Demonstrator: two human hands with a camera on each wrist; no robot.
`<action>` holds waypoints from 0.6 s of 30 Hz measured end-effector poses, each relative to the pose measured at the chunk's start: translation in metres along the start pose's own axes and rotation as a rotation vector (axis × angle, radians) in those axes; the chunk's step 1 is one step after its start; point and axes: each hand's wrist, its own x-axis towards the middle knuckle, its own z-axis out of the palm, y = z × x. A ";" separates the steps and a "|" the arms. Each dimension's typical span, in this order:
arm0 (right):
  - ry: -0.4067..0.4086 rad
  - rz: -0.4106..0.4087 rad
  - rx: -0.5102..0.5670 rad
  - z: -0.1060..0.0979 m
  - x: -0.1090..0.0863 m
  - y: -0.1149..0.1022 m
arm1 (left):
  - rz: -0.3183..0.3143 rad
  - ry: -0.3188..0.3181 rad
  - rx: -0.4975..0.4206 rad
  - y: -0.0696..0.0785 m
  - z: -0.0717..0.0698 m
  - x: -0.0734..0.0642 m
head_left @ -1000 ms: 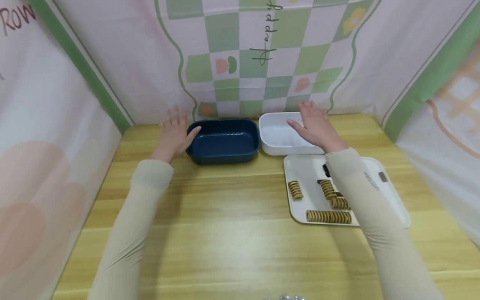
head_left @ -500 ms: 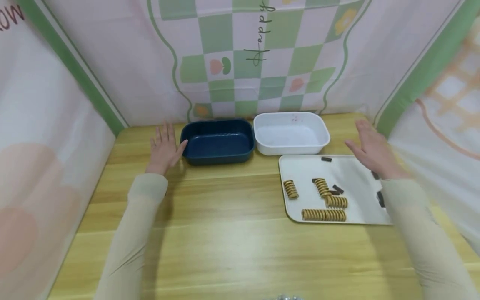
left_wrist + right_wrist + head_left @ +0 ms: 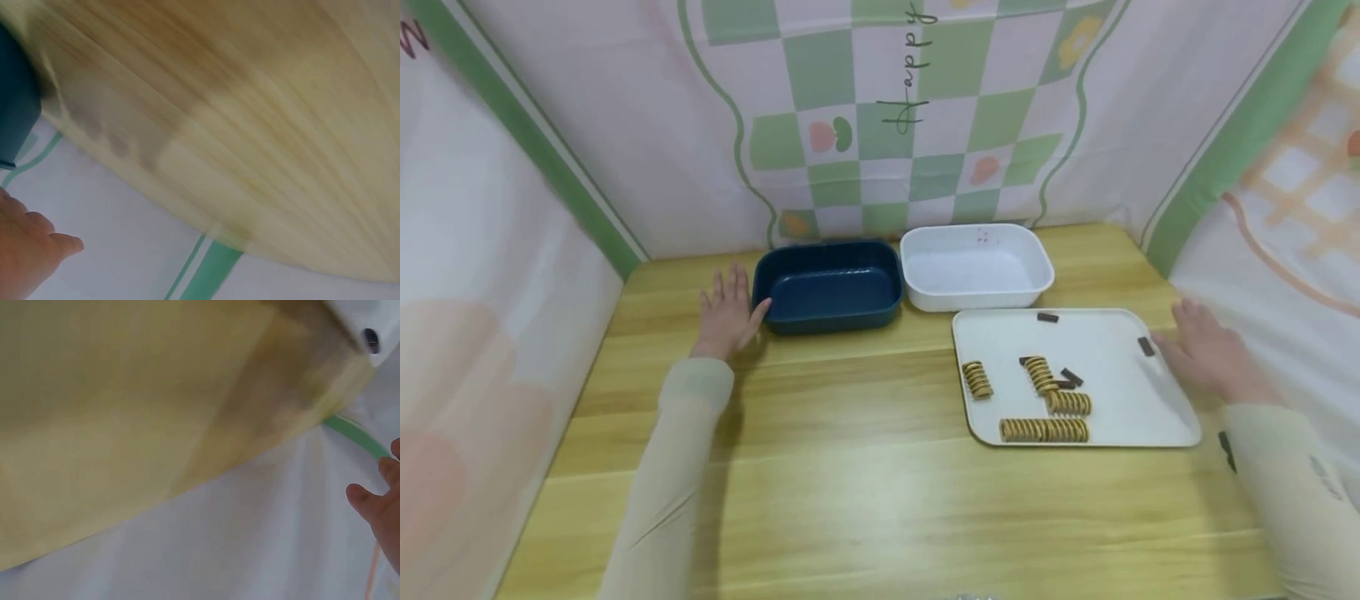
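Tray (image 3: 1112,375) on the counter (image 3: 850,508). In the tray's left half: rows of cookies (image 3: 1043,430). Dark blocks (image 3: 1048,317) too: some by the cookies, one at the tray's far edge, one at its right edge. White dish (image 3: 973,267) just behind the tray's far left; blue dish (image 3: 827,322) beside it, farther left of the tray. Left hand (image 3: 726,318) well left of the tray, fingers spread, thumb by the blue dish's rim. Right hand (image 3: 1217,358) just right of the tray, blurred, thumb apart from fingers. Neither grips anything; contact unclear.
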 end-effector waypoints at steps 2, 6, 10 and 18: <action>-0.040 0.014 -0.011 0.005 -0.005 0.008 | 0.002 0.000 -0.006 -0.002 0.001 0.000; -0.065 -0.010 -0.051 0.019 -0.009 0.019 | 0.010 -0.013 0.009 -0.003 0.003 0.000; -0.074 -0.036 -0.059 0.029 -0.010 0.024 | 0.018 -0.036 0.031 -0.002 0.006 0.000; -0.142 0.000 -0.064 0.036 -0.012 0.017 | 0.040 -0.073 0.008 0.000 0.005 -0.001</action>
